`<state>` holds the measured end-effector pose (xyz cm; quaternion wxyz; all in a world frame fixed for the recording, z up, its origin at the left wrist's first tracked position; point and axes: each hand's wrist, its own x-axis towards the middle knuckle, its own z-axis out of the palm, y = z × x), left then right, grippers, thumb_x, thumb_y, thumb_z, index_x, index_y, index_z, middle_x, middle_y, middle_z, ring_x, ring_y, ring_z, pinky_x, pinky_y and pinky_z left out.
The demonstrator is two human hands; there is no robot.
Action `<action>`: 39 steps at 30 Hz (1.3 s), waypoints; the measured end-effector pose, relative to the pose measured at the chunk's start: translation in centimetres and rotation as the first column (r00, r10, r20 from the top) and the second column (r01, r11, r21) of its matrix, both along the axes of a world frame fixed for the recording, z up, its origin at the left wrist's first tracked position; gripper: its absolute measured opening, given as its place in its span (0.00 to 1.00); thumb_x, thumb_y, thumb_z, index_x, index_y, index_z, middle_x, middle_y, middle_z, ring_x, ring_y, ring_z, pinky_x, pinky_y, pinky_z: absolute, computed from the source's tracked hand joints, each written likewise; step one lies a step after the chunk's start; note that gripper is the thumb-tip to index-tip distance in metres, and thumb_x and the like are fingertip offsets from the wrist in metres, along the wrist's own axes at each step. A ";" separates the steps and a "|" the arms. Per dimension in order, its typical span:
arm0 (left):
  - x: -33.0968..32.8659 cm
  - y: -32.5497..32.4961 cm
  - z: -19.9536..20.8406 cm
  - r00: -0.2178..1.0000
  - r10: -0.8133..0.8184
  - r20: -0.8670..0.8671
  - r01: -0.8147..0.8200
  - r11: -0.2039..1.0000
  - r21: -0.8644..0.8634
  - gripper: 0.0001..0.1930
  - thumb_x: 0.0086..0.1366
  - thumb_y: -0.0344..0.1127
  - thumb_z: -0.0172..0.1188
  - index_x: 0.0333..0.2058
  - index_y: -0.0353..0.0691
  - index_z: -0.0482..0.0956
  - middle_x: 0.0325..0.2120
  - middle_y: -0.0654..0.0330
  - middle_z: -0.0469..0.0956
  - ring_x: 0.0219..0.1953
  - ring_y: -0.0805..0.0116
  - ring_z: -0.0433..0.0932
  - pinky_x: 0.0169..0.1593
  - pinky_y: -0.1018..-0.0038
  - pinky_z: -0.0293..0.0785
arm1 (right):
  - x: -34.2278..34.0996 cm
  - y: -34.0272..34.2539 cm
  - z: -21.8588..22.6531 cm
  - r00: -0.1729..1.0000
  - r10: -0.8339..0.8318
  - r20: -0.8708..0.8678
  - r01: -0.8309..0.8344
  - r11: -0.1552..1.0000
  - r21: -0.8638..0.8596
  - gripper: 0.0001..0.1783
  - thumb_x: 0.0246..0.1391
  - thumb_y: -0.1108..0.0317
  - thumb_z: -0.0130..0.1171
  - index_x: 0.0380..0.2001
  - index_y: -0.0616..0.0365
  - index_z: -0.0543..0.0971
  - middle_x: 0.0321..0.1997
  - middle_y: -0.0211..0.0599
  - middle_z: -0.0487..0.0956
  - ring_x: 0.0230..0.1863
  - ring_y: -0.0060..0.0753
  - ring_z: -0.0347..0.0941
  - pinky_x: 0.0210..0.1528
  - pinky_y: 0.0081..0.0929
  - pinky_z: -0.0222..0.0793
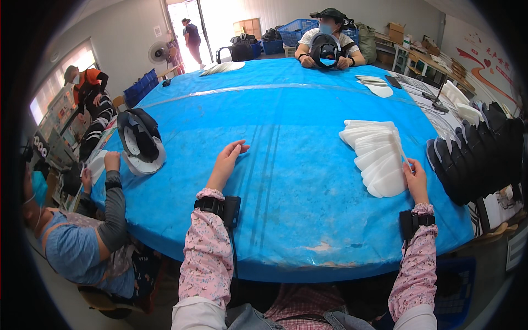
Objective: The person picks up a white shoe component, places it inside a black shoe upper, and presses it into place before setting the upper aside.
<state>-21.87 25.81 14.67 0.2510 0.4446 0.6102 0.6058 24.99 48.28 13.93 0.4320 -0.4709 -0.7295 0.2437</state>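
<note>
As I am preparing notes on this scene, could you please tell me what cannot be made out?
All in the head view:
White pads: exact count, since they overlap.
Right hand: whether it pinches one pad or several; too small.
Black padded pieces, right: count, hidden behind one another.
Nearest co-worker, left: back of head, lost in dark rim.

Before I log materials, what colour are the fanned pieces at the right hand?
The fanned pieces are white; head view.

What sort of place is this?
Probably a small workshop where things are put together by hand: a large blue-covered table, a fanned pile of white pads by the right hand, and a row of matching black padded parts suggest batch work.
</note>
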 end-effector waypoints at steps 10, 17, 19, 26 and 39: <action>-0.2 -0.2 0.2 1.000 -0.012 -0.009 0.012 1.000 0.011 0.17 0.66 0.39 0.44 0.48 0.35 0.70 0.42 0.57 0.75 0.47 0.70 0.71 0.53 0.75 0.63 | 0.2 0.8 -0.6 0.999 0.036 -0.023 -0.037 0.999 -0.013 0.15 0.52 0.61 0.56 0.40 0.59 0.74 0.22 0.27 0.69 0.23 0.18 0.63 0.24 0.18 0.61; -0.4 -0.1 0.0 1.000 -0.010 -0.021 0.010 1.000 0.006 0.17 0.66 0.39 0.44 0.49 0.35 0.70 0.42 0.57 0.75 0.46 0.70 0.71 0.52 0.75 0.63 | -0.1 0.0 0.2 1.000 0.021 -0.021 -0.021 1.000 -0.013 0.17 0.53 0.58 0.55 0.40 0.60 0.74 0.23 0.26 0.69 0.23 0.16 0.61 0.23 0.15 0.58; -0.4 0.1 -0.2 1.000 -0.024 0.002 0.024 1.000 0.014 0.18 0.66 0.39 0.44 0.49 0.35 0.69 0.42 0.57 0.75 0.46 0.71 0.71 0.52 0.76 0.63 | -0.1 -0.1 0.5 0.999 0.023 -0.048 -0.024 0.999 -0.024 0.20 0.55 0.54 0.53 0.39 0.62 0.75 0.23 0.26 0.70 0.23 0.15 0.61 0.23 0.15 0.57; -1.0 0.5 -1.1 0.999 0.025 -0.034 -0.022 0.997 0.079 0.16 0.65 0.37 0.45 0.48 0.35 0.69 0.40 0.57 0.75 0.44 0.70 0.72 0.49 0.76 0.66 | -0.1 -0.5 0.8 0.990 0.064 -0.123 -0.077 0.991 -0.105 0.21 0.56 0.53 0.51 0.38 0.62 0.75 0.22 0.25 0.70 0.20 0.12 0.57 0.19 0.14 0.52; -0.5 -1.1 2.1 0.216 0.784 -0.582 -0.560 0.588 0.584 0.19 0.52 0.31 0.54 0.46 0.41 0.70 0.46 0.54 0.66 0.50 0.56 0.64 0.53 0.62 0.58 | 0.9 1.6 -0.8 0.997 -0.074 -0.031 0.077 0.991 0.107 0.22 0.54 0.54 0.53 0.44 0.61 0.73 0.40 0.41 0.72 0.34 0.29 0.68 0.36 0.23 0.65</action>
